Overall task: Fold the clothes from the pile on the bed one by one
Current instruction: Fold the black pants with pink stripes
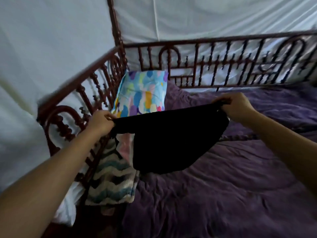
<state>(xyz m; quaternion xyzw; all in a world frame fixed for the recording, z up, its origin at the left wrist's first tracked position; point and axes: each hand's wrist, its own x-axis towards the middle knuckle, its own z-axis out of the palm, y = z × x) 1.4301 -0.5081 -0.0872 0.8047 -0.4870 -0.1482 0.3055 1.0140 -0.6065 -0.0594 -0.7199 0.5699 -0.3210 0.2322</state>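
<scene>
So the black garment [171, 140] is up in the air right now, stretched wide between both hands over the left-middle part of the bed. Can't tell what kind of clothing it is. It's just one dark shape sagging down in a curve, and whether its bottom edge brushes the purple bedspread [223, 186] or hangs just above it, no idea. The left hand [101, 120] has one top corner, fingers [109, 116] curled and pinching the fabric against the thumb. The right hand [235, 107] has the other corner bunched up, fingers [223, 100] curled round it. The top edge looks taut between them.

Progress-wise, I'd say this piece is only at the hold-it-up-and-straighten stage, with no fold in it yet as far as I can see. It needs laying flat or folding in the air, then setting down. Just left of it, near the railing, a chevron-patterned cloth [111, 182] lies flat with something pink [124, 146] peeking out beyond it. Could be stuff already folded, could be bedding, can't say. No actual pile is in view, so how many pieces are left is anyone's guess.

Farther back there's a colourful patterned pillow [142, 93] in the far left corner, the dark red wooden bed rail [188, 43] along the left and far sides, and white netting [51, 40] hanging behind it all.
</scene>
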